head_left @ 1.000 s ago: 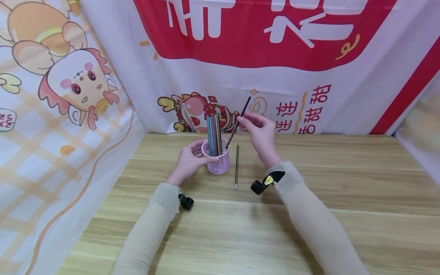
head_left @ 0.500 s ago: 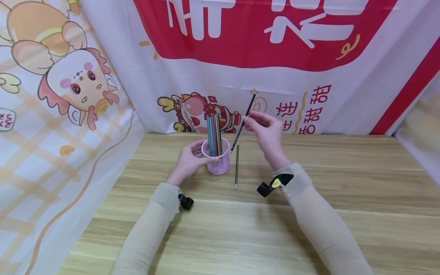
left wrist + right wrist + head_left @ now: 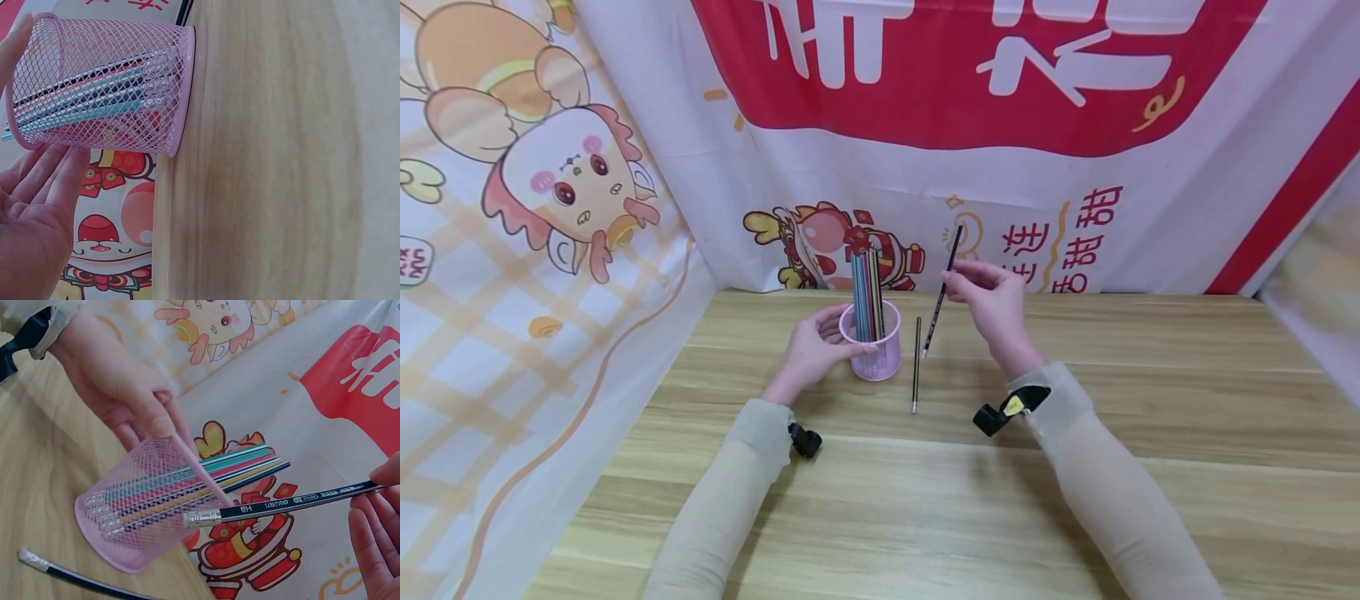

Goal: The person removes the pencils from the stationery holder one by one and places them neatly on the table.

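A pink mesh pen cup (image 3: 889, 360) stands upright on the table with several pencils (image 3: 867, 292) in it, coloured teal, red, yellow and black. My left hand (image 3: 817, 346) grips the cup at its rim, thumb along the near side and fingers round the far left. Between thumb and fingers my right hand (image 3: 996, 304) pinches a black pencil (image 3: 269, 509) by its upper part, eraser end down, tilted, to the right of the cup. Another dark pencil (image 3: 916, 367) lies on the table just right of the cup, its eraser end toward me.
The wooden table (image 3: 925, 517) ends at a white and red printed cloth (image 3: 865, 175) hanging behind the cup. A second printed cloth (image 3: 490, 333) hangs along the left side.
The black pencil has come out of the cup in my right hand, moving right and then down beside the lying pencil. My left hand and the cup stay in place.
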The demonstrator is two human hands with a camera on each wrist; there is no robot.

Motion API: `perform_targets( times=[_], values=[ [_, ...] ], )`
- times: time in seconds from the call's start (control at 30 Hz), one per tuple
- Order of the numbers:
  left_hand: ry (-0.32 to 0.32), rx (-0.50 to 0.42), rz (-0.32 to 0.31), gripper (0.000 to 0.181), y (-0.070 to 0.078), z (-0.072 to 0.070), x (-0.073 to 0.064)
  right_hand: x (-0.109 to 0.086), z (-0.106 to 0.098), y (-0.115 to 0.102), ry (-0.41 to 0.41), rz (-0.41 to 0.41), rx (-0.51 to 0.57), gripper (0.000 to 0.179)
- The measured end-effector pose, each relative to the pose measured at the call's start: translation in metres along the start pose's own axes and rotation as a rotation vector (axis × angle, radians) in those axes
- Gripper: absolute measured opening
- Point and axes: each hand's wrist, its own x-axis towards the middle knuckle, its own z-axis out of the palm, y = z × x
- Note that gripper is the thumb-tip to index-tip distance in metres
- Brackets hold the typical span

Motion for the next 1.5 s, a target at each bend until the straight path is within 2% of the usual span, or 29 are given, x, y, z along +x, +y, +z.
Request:
perform_targets(
  times=[0.37, 0.67, 0.93, 1.2, 1.5],
  values=[
    [-0.008, -0.012, 0.014, 0.09, 0.0, 0.0, 0.001, -0.001, -0.001, 0.026, -0.044, 0.115, -0.042, 0.033],
    [-0.02, -0.024, 0.021, 0.092, 0.0, 0.0, 0.001, -0.005, -0.004, 0.052, -0.137, 0.281, -0.162, 0.035],
    [-0.01, -0.024, 0.021, 0.089, 0.001, 0.0, 0.001, 0.0, -0.001, 0.076, -0.141, 0.383, -0.196, 0.036],
    [-0.009, -0.026, 0.018, 0.088, 0.001, 0.001, 0.0, 0.002, 0.005, 0.089, -0.133, 0.398, -0.216, 0.038],
    [-0.003, -0.011, 0.006, 0.09, 0.001, 0.0, 0.0, 0.002, 0.014, 0.089, -0.134, 0.36, -0.424, 0.035]
  ],
)
